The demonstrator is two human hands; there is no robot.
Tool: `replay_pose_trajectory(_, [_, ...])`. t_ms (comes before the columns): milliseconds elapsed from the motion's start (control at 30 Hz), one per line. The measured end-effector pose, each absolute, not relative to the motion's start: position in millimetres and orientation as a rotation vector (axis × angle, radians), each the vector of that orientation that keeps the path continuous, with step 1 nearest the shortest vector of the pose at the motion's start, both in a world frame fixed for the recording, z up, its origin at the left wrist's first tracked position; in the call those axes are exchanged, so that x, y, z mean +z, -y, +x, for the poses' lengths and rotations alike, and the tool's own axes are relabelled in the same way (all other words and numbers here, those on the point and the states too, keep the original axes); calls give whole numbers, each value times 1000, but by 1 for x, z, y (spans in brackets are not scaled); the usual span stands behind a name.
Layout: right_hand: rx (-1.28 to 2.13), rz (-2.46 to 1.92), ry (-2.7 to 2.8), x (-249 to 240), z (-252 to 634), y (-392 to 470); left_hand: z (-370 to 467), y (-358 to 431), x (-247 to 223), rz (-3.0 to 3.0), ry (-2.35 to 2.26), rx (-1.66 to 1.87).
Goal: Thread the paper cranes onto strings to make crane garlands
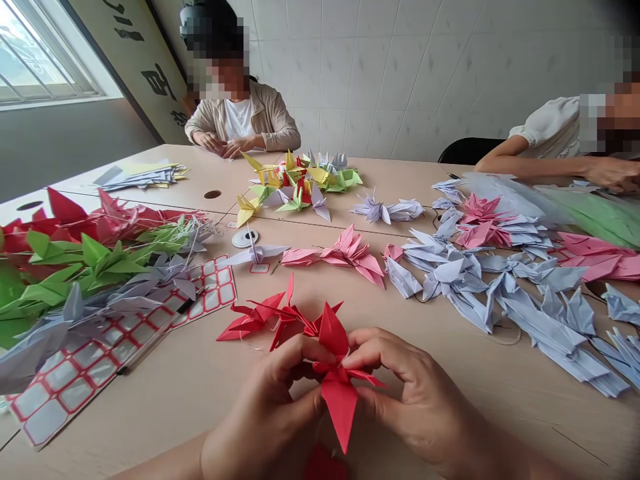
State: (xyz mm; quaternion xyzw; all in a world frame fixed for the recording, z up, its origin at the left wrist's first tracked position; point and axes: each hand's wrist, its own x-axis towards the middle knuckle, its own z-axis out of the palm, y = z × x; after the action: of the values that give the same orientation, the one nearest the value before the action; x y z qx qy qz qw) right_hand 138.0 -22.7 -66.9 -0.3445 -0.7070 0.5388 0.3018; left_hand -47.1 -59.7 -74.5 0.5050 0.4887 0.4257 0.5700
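A red folded paper crane is held up between both hands at the front middle, one pointed end downward. My left hand pinches its left side with thumb and fingers. On its right side, the fingers of my right hand are closed round the folds near the centre. Just behind lie more red cranes on the table, with a thin thread beside them. Part of another red paper piece shows below the hands at the bottom edge.
Red, green and pale cranes lie at left over a red-bordered label sheet. Pink cranes are in the middle, pale blue ones at right. Two people sit across the table, beyond yellow and green cranes.
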Motion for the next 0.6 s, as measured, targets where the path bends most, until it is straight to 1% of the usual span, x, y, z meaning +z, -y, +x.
replay_pose_trajectory(133, [1297,-832,1941,-69,140,24,-49,59,-74,1369,-1207,1044])
replay_pose_trajectory(300, [1214,-820,1957,-68,138,23,-49,59,-72,1410,-1208,1024])
replay_pose_trajectory(467, [1334,-977,1927,-69,135,26,-48,60,-71,1386,-1217,971])
replay_pose_trajectory(600, [1492,-1053,1729,-72,132,29,-45,60,-73,1273,-1217,1040])
